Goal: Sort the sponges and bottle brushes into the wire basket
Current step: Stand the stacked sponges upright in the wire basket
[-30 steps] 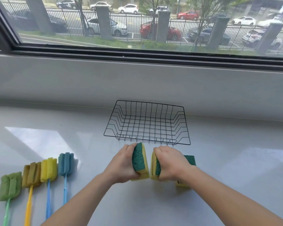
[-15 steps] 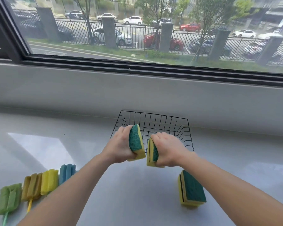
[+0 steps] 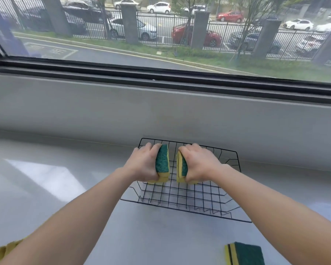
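While both hands grip sponges [image 3: 162,163], the wire basket [image 3: 195,197] holds nothing else.

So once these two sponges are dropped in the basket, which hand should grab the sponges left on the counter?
Probably the right hand. The leftover sponges stand on the counter just under the right forearm, near the bottom edge. The left hand would have to cross over. Both hands hold a sponge inside the basket.

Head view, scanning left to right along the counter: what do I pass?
Yellow brush head at the bottom-left edge → left hand → its sponge → right hand's sponge → right hand → spare sponges at the bottom edge. Both hands are over the wire basket.
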`<action>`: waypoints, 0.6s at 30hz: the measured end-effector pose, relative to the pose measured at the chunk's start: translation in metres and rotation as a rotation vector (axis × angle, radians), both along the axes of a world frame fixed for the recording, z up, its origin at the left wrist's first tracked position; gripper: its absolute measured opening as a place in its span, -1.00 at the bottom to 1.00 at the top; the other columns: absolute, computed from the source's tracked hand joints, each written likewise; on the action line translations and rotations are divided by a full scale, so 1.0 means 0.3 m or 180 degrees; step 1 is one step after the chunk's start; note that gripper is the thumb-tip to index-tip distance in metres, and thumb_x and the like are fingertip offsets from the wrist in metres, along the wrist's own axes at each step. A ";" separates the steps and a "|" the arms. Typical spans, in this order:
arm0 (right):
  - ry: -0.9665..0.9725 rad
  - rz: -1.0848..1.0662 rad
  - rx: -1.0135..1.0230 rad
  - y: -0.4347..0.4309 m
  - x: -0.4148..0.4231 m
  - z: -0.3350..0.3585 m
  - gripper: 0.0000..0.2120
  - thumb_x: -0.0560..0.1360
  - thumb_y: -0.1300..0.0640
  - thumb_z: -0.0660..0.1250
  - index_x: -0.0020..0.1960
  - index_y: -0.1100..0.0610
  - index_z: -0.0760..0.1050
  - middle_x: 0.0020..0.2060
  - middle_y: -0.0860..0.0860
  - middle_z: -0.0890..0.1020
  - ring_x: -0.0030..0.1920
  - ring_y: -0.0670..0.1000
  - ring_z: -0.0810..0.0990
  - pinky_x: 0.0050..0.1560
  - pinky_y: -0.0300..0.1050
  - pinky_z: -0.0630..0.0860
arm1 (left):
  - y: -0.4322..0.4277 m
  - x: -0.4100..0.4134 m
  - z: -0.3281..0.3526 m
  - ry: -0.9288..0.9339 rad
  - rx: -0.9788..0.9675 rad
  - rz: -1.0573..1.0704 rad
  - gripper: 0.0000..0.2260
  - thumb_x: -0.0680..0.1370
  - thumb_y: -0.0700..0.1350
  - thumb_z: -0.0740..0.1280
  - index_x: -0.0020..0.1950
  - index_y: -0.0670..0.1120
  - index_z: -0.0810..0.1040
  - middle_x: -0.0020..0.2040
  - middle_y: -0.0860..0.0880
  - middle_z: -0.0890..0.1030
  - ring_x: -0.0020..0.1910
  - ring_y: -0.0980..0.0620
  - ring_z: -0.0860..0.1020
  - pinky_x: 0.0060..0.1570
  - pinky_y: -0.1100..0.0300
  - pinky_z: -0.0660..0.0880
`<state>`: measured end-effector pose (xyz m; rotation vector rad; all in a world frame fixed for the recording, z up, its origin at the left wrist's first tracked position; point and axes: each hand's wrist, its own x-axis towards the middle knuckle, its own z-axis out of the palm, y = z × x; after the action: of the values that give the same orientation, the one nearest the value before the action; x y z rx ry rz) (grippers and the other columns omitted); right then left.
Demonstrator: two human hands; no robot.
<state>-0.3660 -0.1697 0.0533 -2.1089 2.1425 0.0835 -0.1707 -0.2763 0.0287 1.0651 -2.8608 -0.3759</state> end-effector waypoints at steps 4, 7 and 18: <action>-0.0059 -0.0002 0.0084 -0.086 -0.021 -0.083 -0.35 0.21 -0.27 0.47 0.13 0.04 0.36 0.06 0.00 0.51 0.12 0.08 0.44 0.01 0.01 0.52 | -0.086 -0.040 -0.055 -0.0174 -0.0083 -0.0148 -0.06 0.12 0.29 0.34 0.45 0.01 0.20 0.09 -0.04 0.46 0.04 -0.09 0.50 0.06 -0.01 0.35; -0.0145 -0.0052 0.0195 -0.124 -0.017 -0.140 -0.31 0.22 -0.33 0.43 0.18 0.06 0.38 0.07 0.02 0.51 0.14 0.09 0.45 0.07 0.07 0.56 | -0.128 -0.061 -0.097 -0.0220 -0.0111 -0.0276 -0.03 0.08 0.32 0.30 0.46 0.02 0.20 0.08 -0.04 0.47 0.01 -0.10 0.50 0.04 0.01 0.35; -0.0345 -0.0185 0.0176 -0.179 0.007 -0.235 -0.23 0.23 -0.25 0.47 0.31 0.09 0.34 0.14 0.05 0.47 0.22 0.11 0.41 0.08 0.09 0.57 | -0.167 -0.038 -0.201 -0.0324 -0.0333 -0.0404 -0.02 0.15 0.33 0.41 0.48 -0.02 0.18 0.16 -0.07 0.46 0.12 -0.13 0.49 0.22 -0.05 0.33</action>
<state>-0.3639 -0.2233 -0.0171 -1.9723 2.1124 0.0217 -0.1821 -0.3263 -0.0317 0.9135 -3.0089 -0.1811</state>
